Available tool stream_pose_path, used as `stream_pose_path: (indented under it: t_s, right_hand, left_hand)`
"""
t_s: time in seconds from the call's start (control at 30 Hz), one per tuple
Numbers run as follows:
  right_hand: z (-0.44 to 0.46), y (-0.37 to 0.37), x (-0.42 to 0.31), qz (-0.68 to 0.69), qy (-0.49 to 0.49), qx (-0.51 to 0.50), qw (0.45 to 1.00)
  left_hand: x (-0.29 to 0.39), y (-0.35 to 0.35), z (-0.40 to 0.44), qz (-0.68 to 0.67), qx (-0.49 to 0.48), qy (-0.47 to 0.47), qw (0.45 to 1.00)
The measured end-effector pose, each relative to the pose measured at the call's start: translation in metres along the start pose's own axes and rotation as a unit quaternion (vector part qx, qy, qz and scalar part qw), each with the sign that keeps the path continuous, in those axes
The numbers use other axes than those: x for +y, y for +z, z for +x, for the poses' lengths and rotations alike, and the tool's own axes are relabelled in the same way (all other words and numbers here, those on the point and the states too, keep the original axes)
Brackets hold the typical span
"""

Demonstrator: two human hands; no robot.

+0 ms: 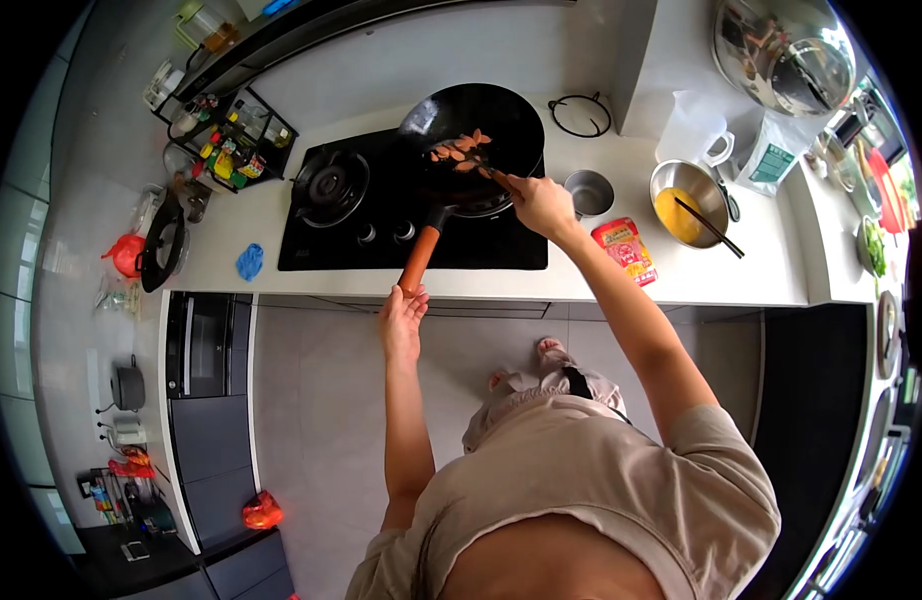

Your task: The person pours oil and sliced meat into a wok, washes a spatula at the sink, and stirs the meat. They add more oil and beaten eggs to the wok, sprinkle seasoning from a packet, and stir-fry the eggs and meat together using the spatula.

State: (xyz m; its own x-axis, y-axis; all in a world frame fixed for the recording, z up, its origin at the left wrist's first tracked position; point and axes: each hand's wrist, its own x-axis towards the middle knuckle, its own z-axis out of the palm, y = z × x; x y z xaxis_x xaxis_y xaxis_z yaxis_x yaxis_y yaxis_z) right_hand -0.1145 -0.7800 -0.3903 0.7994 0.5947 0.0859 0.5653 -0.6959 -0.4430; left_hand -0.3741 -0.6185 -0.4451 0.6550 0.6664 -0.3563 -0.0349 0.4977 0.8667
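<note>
A black wok with an orange-brown handle sits on the right burner of the black stove. My left hand is at the lower end of that handle, palm turned up, thumb and fingers around its tip. Reaching over the wok's right rim, my right hand is closed on a spatula with a wooden-looking handle. Its dark lower end meets reddish-orange food slices lying in the wok. What the slices are, I cannot tell. A small grey metal bowl stands just right of my right hand.
On the right counter are a red packet, a metal bowl of yellow liquid with chopsticks, and a clear pitcher. To the left are a free burner, a blue cloth and a bottle rack.
</note>
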Motion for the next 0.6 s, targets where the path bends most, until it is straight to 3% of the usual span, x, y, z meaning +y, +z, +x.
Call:
stream_pose_path:
  t_s: [0.17, 0.37, 0.47, 0.6]
  right_hand:
    - [-0.034, -0.048, 0.020, -0.108, -0.067, 0.001, 0.992]
    - [-0.055, -0.087, 0.020, -0.145, -0.036, 0.054, 0.987]
    - [-0.077, -0.109, 0.005, -0.178, 0.011, 0.026, 0.984]
    - [-0.083, -0.106, 0.016, -0.196, -0.020, 0.013, 0.980]
  left_hand:
    - [0.000, 0.000, 0.000, -0.004, -0.002, 0.002, 1.000]
    - [-0.002, -0.004, 0.004, -0.004, -0.005, -0.002, 1.000]
    - [-0.001, -0.002, 0.002, 0.000, -0.005, 0.000, 1.000]
    - [-0.001, -0.001, 0.001, 0.000, 0.001, -0.001, 1.000]
